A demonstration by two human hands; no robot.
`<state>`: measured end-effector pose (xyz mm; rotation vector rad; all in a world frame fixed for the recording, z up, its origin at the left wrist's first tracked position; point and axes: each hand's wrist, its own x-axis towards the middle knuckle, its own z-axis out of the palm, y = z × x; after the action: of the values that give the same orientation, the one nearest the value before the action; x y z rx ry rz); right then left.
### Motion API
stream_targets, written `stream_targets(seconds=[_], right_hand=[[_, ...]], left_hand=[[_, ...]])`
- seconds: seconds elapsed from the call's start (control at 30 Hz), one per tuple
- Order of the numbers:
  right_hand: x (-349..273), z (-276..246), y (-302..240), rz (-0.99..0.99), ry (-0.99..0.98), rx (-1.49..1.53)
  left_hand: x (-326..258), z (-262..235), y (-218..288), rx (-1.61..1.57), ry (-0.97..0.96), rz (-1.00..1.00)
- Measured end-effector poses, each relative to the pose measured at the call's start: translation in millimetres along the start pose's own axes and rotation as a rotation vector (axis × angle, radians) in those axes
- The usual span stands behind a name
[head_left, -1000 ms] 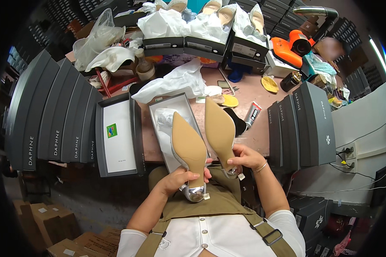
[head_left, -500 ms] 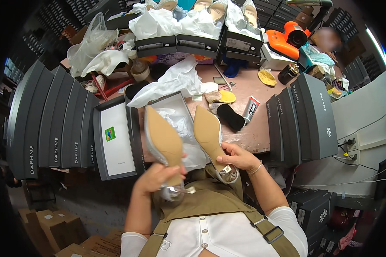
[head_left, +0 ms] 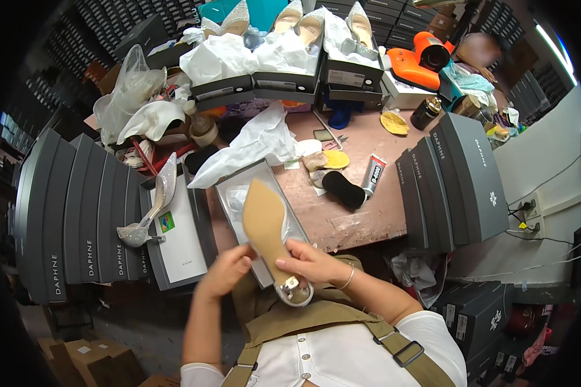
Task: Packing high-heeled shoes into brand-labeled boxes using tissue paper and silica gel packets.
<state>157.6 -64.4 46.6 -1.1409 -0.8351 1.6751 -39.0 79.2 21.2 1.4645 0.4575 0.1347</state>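
Observation:
My right hand [head_left: 313, 262] grips a pointed heeled shoe [head_left: 265, 213] by its arch, tan sole turned up and glittery clear heel towards me. Fingers curled, my left hand [head_left: 229, 271] is beside the same shoe's edge; whether it touches the shoe or holds something small is hidden. A matching silver glitter shoe [head_left: 163, 187] rests on its side across the white inside of a box lid [head_left: 181, 248] at the left. Under the held shoe is an open shoe box [head_left: 284, 193] with white tissue paper [head_left: 255, 145] spilling over its far side.
Upright dark shoe boxes [head_left: 64, 219] stand at the left, more boxes [head_left: 461, 180] at the right. On the table [head_left: 361, 226] lie a glue tube [head_left: 374, 174], a black pad [head_left: 343, 189] and yellow pads [head_left: 336, 159]. Shoe-filled boxes [head_left: 284, 82] and an orange device [head_left: 413, 68] are behind.
My left hand has let go of its shoe, which now lies on the box lid, and is back by the other shoe. My right hand has brought that shoe leftwards over the open box.

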Motion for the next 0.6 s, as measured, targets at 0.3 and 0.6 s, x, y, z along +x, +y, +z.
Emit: stream_targets(seconds=[0.3,0.6], right_hand=[[55.5,-145.6,-22.3,-0.392,0.596,-1.244],[129.6,-251.8,-5.9,-0.427,0.644,-1.381]], left_hand=[[32.3,43.3,-17.6,-0.906,0.283,0.082],[108.8,-16.6,54.0,-0.699,0.363,0.154]])
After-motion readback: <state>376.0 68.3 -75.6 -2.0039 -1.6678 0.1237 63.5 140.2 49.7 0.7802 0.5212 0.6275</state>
